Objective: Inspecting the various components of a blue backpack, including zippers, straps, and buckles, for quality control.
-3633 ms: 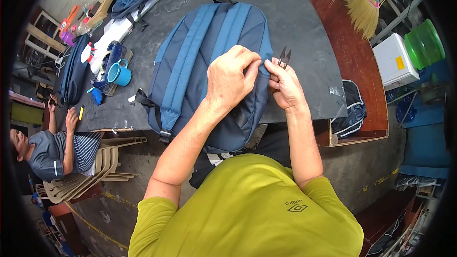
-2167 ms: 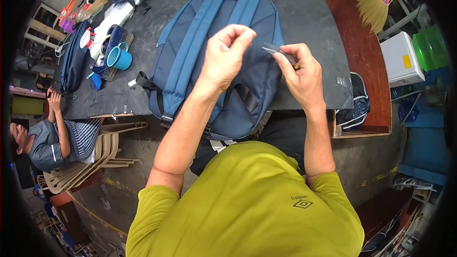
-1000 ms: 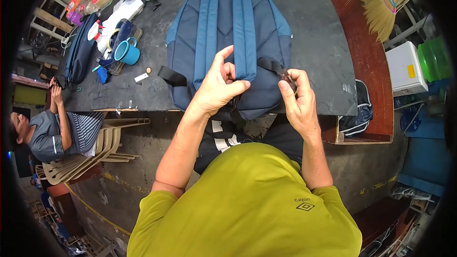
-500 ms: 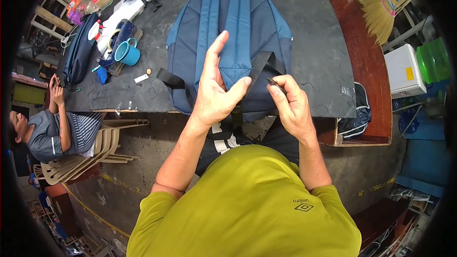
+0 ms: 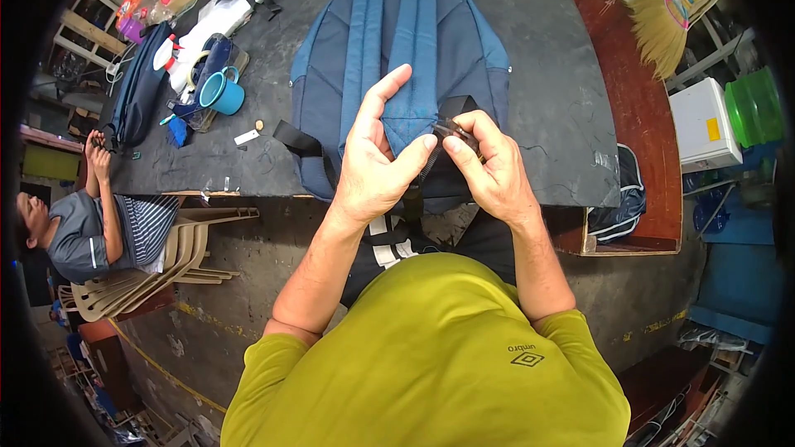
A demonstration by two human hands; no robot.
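A blue and navy backpack lies on the dark table with its shoulder straps facing up. My left hand is at its lower end, index finger stretched out and thumb bent in, gripping the blue triangular end of a shoulder strap. The fingers beneath are hidden. Close by on the right, my right hand pinches small dark thread snips, their tips pointing left at the strap's edge. Black webbing loops up beside them. Another webbing end sticks out at the bag's left side.
On the left of the table stand a blue mug, a spray bottle and a blue brush. A person sits beyond the far-left edge near stacked chairs. A reddish-brown wooden bench runs along the right.
My right hand has moved left with the thread snips, bringing their tips to the strap end by my left thumb. My left hand has shifted only slightly.
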